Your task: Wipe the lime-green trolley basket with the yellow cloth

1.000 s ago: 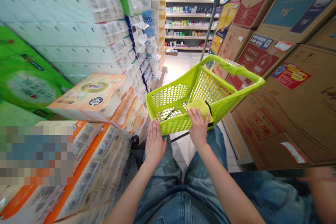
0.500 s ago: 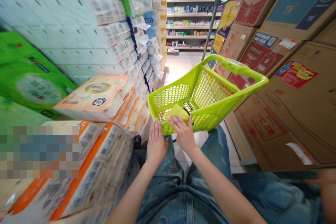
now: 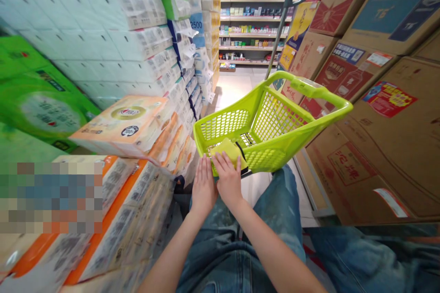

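Right hand (on yellow cloth) slid left.

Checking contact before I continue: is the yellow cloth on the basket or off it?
On: the yellow cloth lies across the near rim of the green basket, under the right hand.
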Action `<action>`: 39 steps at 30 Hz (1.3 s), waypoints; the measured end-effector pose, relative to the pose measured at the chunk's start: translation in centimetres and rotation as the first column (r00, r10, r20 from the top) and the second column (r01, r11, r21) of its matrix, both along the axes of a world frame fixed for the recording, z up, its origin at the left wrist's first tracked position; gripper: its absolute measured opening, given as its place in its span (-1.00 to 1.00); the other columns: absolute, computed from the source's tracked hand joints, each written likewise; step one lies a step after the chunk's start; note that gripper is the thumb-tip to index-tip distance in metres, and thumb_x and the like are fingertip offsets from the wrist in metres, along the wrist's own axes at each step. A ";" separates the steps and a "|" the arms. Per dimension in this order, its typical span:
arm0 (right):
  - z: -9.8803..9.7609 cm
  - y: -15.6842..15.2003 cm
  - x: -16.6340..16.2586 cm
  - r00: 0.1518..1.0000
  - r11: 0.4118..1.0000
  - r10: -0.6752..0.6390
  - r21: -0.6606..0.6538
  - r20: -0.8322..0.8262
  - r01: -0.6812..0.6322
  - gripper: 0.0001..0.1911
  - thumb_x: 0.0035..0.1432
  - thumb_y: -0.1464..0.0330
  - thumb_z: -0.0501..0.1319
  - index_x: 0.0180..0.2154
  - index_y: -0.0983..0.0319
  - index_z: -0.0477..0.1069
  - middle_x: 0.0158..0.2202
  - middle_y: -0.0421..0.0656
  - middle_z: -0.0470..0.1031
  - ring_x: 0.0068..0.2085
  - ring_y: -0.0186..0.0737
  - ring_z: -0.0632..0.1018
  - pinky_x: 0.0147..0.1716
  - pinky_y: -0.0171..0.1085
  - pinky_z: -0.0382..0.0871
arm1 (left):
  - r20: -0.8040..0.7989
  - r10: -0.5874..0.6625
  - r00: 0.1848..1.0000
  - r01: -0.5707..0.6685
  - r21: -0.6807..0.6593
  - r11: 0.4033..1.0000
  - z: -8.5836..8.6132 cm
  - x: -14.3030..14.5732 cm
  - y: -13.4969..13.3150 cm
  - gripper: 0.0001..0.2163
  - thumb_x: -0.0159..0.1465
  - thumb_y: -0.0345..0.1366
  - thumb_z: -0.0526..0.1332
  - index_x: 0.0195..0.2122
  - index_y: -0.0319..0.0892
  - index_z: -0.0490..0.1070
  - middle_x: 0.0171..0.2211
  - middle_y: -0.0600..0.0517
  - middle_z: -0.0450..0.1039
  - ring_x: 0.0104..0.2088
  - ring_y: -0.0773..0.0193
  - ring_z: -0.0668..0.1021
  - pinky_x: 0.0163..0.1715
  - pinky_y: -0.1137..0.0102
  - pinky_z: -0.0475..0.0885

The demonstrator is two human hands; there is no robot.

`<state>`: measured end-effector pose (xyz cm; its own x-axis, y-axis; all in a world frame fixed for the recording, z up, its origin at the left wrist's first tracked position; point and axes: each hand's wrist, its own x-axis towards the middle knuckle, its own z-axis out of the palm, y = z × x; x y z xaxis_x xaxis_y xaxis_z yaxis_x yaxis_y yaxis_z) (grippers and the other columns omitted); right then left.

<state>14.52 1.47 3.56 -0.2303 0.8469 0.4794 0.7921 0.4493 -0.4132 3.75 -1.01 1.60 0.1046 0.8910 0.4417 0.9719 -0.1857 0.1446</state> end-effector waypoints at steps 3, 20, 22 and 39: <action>-0.1 -0.3 -0.4 0.997 0.998 0.061 0.011 0.042 -0.061 -0.36 0.20 0.59 0.02 0.28 0.10 0.22 0.28 -0.12 0.35 0.36 -0.21 0.22 0.37 0.11 -0.55 | 0.002 -0.007 1.000 0.007 0.015 1.000 -0.1 -0.1 0.0 -0.24 0.27 -0.47 0.05 0.42 -0.37 -0.36 0.40 -0.36 -0.07 0.41 -0.02 0.05 0.33 0.07 0.14; 0.9 0.9 4.4 0.988 0.988 -0.154 0.011 0.023 0.154 -0.20 0.05 0.67 -0.04 0.30 0.10 0.19 0.29 -0.12 0.34 0.36 -0.19 0.24 0.36 0.19 -0.44 | 0.024 -0.023 0.999 0.024 -0.029 0.999 0.2 -0.1 0.0 -0.17 0.30 -0.37 0.12 0.42 -0.37 -0.47 0.42 -0.37 -0.17 0.42 -0.05 -0.01 0.32 0.05 0.15; 0.5 0.1 1.4 0.999 0.999 -0.031 -0.014 0.028 0.032 -0.27 0.12 0.65 -0.01 0.29 0.11 0.20 0.29 -0.11 0.33 0.37 -0.20 0.22 0.37 0.16 -0.48 | 0.000 -0.012 1.000 0.012 -0.020 1.000 0.0 -0.2 0.0 -0.19 0.29 -0.42 0.09 0.42 -0.38 -0.46 0.42 -0.37 -0.14 0.42 -0.03 0.00 0.33 0.07 0.14; 0.8 3.7 11.4 0.971 0.968 -0.234 0.081 -0.042 0.236 -0.18 -0.01 0.68 -0.08 0.27 0.10 0.26 0.25 -0.18 0.39 0.34 -0.20 0.27 0.38 0.17 -0.34 | 0.032 -0.024 0.999 0.026 -0.058 0.998 0.5 -0.1 0.0 -0.16 0.31 -0.35 0.13 0.42 -0.37 -0.47 0.42 -0.36 -0.12 0.42 -0.07 0.01 0.32 0.06 0.16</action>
<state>25.92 5.20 4.41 -0.0131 0.8316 0.5552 0.8667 0.2864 -0.4085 3.64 -1.05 2.15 0.1143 0.9125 0.3928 0.9618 -0.2006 0.1862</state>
